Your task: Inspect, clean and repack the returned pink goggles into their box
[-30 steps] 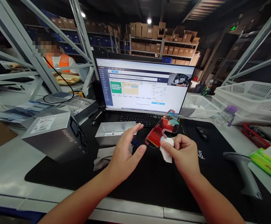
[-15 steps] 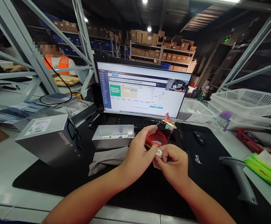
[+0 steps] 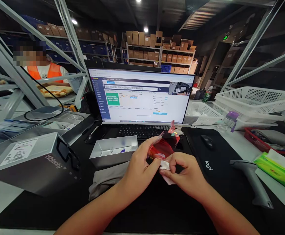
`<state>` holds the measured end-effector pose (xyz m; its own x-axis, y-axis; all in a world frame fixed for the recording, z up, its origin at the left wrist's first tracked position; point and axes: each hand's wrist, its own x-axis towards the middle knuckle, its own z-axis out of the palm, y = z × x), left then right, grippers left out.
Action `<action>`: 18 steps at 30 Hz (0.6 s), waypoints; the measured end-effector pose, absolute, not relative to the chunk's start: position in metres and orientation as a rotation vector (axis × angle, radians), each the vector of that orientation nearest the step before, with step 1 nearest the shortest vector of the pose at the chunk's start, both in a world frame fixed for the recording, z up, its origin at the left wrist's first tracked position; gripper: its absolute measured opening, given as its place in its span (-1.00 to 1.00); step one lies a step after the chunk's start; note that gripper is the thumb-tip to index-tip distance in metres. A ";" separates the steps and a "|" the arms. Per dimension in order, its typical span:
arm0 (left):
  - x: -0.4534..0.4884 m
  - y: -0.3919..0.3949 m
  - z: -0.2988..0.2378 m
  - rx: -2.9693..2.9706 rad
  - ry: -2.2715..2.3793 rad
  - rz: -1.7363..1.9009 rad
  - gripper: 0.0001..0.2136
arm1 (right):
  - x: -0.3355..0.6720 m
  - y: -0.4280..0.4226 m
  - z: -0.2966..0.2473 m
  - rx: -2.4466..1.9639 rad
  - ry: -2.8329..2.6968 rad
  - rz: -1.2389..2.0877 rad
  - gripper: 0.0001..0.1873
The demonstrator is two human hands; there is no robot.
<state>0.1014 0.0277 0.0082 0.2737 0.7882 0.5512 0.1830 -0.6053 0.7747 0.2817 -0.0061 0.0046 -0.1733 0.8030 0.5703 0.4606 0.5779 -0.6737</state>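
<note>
My left hand [image 3: 139, 166] pinches the near edge of a red mirrored lens [image 3: 162, 147], held up over the black desk mat [image 3: 137, 209]. My right hand [image 3: 185, 174] is closed on a small white wipe [image 3: 165, 167] pressed against the lens's lower edge. The two hands touch at the lens. An open silver tray [image 3: 113, 150] lies just left of my left hand, and a grey cloth pouch [image 3: 103, 179] lies in front of it.
A monitor [image 3: 142, 96] and keyboard [image 3: 143, 130] stand behind the hands. A silver box [image 3: 29, 163] sits at left, a mouse [image 3: 207, 141] and barcode scanner [image 3: 252, 181] at right, with white baskets [image 3: 252, 99] beyond. A person in an orange vest [image 3: 43, 71] works at far left.
My left hand, open a second ago, has closed on the lens. Both hands have drawn together and lowered the lens, with the wipe now tucked under it. The view shifted right and down.
</note>
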 end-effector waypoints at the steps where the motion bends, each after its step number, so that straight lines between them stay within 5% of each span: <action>1: 0.100 0.030 0.008 1.965 0.888 1.348 -0.50 | 0.288 -0.005 0.007 -1.100 -1.855 0.494 -0.61; 7: 0.088 0.037 0.011 2.025 0.915 1.364 -0.50 | 0.345 0.009 0.024 -1.411 -1.847 0.712 -0.77; 11: 0.082 0.038 0.018 2.230 0.795 1.313 -0.47 | 0.404 0.030 0.020 -1.726 -1.724 0.416 -0.67; 18: 0.072 0.045 0.025 2.404 0.728 1.260 -0.46 | 0.494 0.063 -0.003 -2.449 -1.540 0.069 -0.85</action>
<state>0.0724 0.0445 0.0246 0.4786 0.5771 0.6618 0.2853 -0.8150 0.5044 0.4937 0.0627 -0.0033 0.4407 0.8930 0.0911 0.8814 -0.4113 -0.2325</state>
